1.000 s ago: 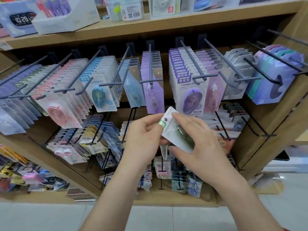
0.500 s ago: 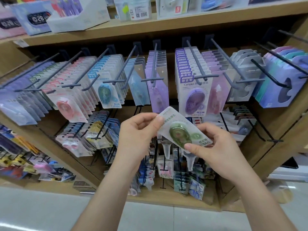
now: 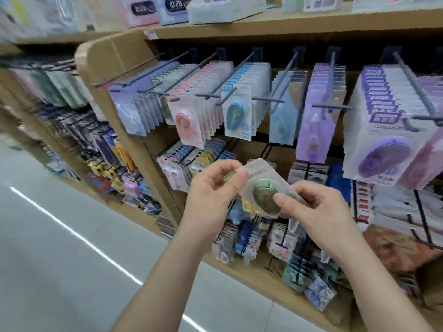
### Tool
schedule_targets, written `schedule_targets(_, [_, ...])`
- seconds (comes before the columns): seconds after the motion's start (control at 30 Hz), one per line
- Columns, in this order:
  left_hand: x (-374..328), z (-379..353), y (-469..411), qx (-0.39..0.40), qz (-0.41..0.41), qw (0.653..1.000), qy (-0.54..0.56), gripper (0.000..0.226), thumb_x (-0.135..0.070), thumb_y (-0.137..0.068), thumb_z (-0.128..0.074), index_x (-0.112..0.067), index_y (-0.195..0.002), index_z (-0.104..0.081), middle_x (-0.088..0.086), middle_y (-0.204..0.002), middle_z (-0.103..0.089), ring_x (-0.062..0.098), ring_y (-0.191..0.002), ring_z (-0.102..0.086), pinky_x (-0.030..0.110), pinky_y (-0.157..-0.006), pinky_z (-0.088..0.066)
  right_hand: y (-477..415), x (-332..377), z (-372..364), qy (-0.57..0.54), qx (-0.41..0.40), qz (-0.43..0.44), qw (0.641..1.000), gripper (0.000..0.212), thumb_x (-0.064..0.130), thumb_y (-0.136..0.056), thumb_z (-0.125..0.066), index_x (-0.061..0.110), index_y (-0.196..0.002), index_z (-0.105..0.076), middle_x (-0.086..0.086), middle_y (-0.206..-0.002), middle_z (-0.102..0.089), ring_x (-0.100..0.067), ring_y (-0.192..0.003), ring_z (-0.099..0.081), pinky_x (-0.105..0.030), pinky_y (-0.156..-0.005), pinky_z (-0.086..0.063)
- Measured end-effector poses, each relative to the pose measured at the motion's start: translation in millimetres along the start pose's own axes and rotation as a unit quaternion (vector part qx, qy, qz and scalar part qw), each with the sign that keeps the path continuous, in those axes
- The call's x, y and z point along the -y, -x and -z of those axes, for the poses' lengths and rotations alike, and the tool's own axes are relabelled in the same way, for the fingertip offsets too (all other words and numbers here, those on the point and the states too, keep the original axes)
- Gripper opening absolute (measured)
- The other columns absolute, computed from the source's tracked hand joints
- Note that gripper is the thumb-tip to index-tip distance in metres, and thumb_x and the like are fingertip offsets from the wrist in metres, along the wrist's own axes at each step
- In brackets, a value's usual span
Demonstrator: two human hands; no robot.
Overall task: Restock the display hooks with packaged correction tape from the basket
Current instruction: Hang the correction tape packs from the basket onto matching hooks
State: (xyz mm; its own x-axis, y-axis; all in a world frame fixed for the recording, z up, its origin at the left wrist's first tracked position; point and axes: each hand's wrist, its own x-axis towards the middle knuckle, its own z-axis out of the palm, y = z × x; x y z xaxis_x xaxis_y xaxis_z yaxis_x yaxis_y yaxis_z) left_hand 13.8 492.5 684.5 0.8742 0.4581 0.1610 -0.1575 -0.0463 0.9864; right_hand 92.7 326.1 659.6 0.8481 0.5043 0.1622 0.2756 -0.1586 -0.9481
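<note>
Left hand (image 3: 211, 188) and right hand (image 3: 318, 212) both pinch 1 green correction tape pack (image 3: 261, 190) near display hooks (image 3: 239, 75).

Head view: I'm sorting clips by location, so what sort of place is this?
Probably a stationery shop aisle: wooden shelves carry rows of metal hooks hung with packaged correction tape, and the left hand and right hand hold one green pack.

A stationery shop; wooden shelving (image 3: 299, 22) with peg hooks (image 3: 266, 98) of packaged goods (image 3: 239, 116).
</note>
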Motion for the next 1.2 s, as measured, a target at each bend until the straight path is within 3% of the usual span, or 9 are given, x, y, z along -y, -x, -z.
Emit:
schedule_targets(0.1, [-1,32,1,-0.023,0.003,1.000,0.012,0.005,-0.029,-0.079,-0.069,-0.028,-0.080,-0.074,0.004,-0.085,-0.070,0.018,-0.081,-0.065,0.033,-0.075,-0.056,-11,7,-32,-0.047,0.006,-0.011,0.999,0.031,0.057,-0.071,-0.063,0.028,-0.073,-0.075,-0.003,-0.075,-0.074,-0.028,-0.079,-0.073,-0.043,-0.068,-0.057])
schedule_targets(0.3, [-3,104,-3,-0.045,0.006,0.999,0.028,0.005,-0.030,-0.078,-0.069,-0.028,-0.077,-0.074,0.003,-0.084,-0.070,0.024,-0.084,-0.065,0.045,-0.078,-0.057,-21,19,-116,-0.119,0.015,-0.046,0.992,0.028,0.035,-0.084,-0.062,0.014,-0.077,-0.077,-0.008,-0.081,-0.075,-0.024,-0.078,-0.074,-0.040,-0.068,-0.063])
schedule_targets(0.4, [-6,147,-15,-0.085,0.013,0.995,0.044,0.005,-0.021,-0.085,-0.071,-0.020,-0.081,-0.072,0.005,-0.081,-0.070,0.024,-0.080,-0.066,0.046,-0.076,-0.058,-21,24,-161,-0.035,0.019,-0.027,0.999,0.022,0.030,-0.094,-0.061,0.021,-0.078,-0.074,-0.003,-0.073,-0.071,-0.012,-0.064,-0.069,-0.034,-0.060,-0.060])
schedule_targets(0.53, [-10,193,-36,-0.108,0.017,0.994,0.024,0.016,-0.016,-0.088,-0.072,-0.022,-0.074,-0.073,0.003,-0.076,-0.071,0.023,-0.078,-0.066,0.051,-0.078,-0.058,-23,32,-211,0.064,0.040,-0.002,0.997,0.021,0.028,-0.094,-0.065,0.029,-0.074,-0.068,0.013,-0.049,-0.056,-0.002,-0.047,-0.049,-0.016,-0.048,-0.039])
schedule_targets(0.7, [-18,229,-73,-0.032,0.006,0.999,-0.041,0.009,-0.019,-0.092,-0.068,-0.021,-0.085,-0.072,0.007,-0.087,-0.072,0.027,-0.088,-0.069,0.055,-0.087,-0.056,-45,40,-249,0.039,-0.004,-0.015,0.999,0.016,0.019,-0.091,-0.070,0.028,-0.078,-0.069,0.004,-0.061,-0.066,-0.011,-0.056,-0.061,-0.030,-0.056,-0.052])
schedule_targets(0.8, [-23,238,-100,0.012,0.001,0.998,-0.058,0.011,-0.016,-0.095,-0.064,-0.019,-0.087,-0.070,0.003,-0.085,-0.072,0.021,-0.086,-0.070,0.046,-0.086,-0.058,-65,44,-264,-0.011,-0.046,-0.038,0.998,0.020,0.013,-0.093,-0.067,0.027,-0.078,-0.067,0.008,-0.061,-0.066,-0.018,-0.062,-0.069,-0.033,-0.060,-0.056])
schedule_targets(0.93, [-25,235,-133,-0.005,-0.019,0.999,-0.035,0.009,-0.013,-0.094,-0.066,-0.014,-0.086,-0.070,-0.003,-0.075,-0.072,0.011,-0.072,-0.070,0.032,-0.070,-0.060,-96,49,-278,-0.021,-0.096,-0.020,0.995,0.020,0.017,-0.096,-0.064,0.025,-0.078,-0.067,0.006,-0.067,-0.067,-0.014,-0.061,-0.069,-0.026,-0.059,-0.057])
schedule_targets(1.1, [-10,232,-170,-0.073,-0.092,0.993,0.001,0.013,-0.014,-0.093,-0.067,-0.014,-0.080,-0.068,0.005,-0.075,-0.070,0.020,-0.072,-0.066,0.039,-0.066,-0.055,-134,43,-286,-0.040,-0.118,-0.005,0.992,0.020,0.024,-0.097,-0.061,0.021,-0.078,-0.065,0.000,-0.061,-0.063,-0.012,-0.049,-0.060,-0.033,-0.049,-0.053])
schedule_targets(1.2, [-7,228,-187,-0.068,-0.137,0.988,-0.025,0.016,-0.015,-0.094,-0.066,-0.015,-0.078,-0.066,0.000,-0.070,-0.064,0.013,-0.066,-0.058,0.035,-0.061,-0.049,-148,37,-291,-0.046,-0.133,0.001,0.990,0.021,0.029,-0.099,-0.056,0.020,-0.080,-0.061,0.000,-0.058,-0.064,-0.010,-0.042,-0.056,-0.028,-0.043,-0.047])
